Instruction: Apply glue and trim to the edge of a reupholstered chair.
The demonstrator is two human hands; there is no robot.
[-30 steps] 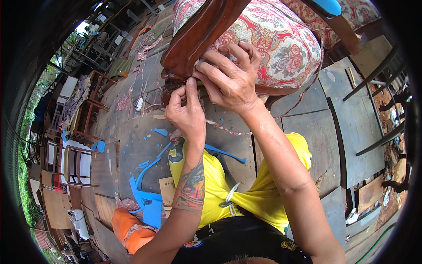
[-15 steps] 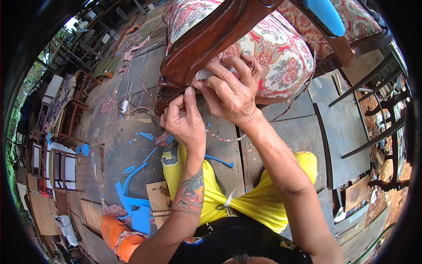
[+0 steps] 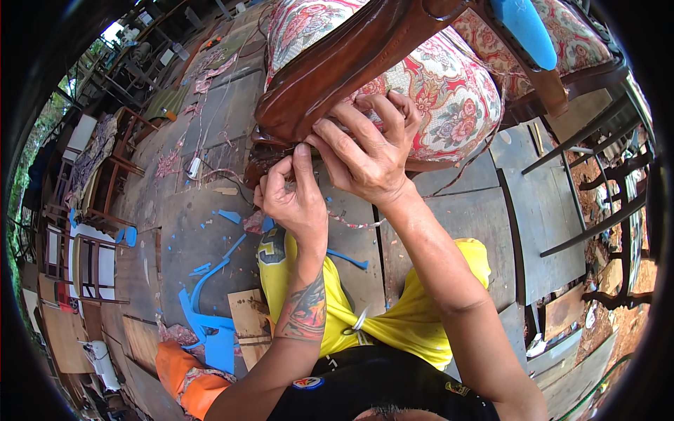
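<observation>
A carved, glossy dark wooden chair arm slants over a floral red-and-white cushion in front of me. At the arm's lower front end, my left hand is closed in a pinch, thumb up against the wood's edge. My right hand is closed beside it, thumb and forefinger nearly meeting the left thumb, its other fingers curled against the cushion. Whatever lies between the fingertips is too small to make out. A patterned fabric cord emerges beside the left hand and trails to the right.
Blue foam scraps and an orange cloth lie at the lower left. A small white device with a cable rests on the floorboards. Wooden chair frames stand at the left, dark chair legs at the right. Blue padding covers another arm.
My right thumb and forefinger have shifted slightly left and up, closer to the left thumb. The view has shifted a little; the chair stays in place.
</observation>
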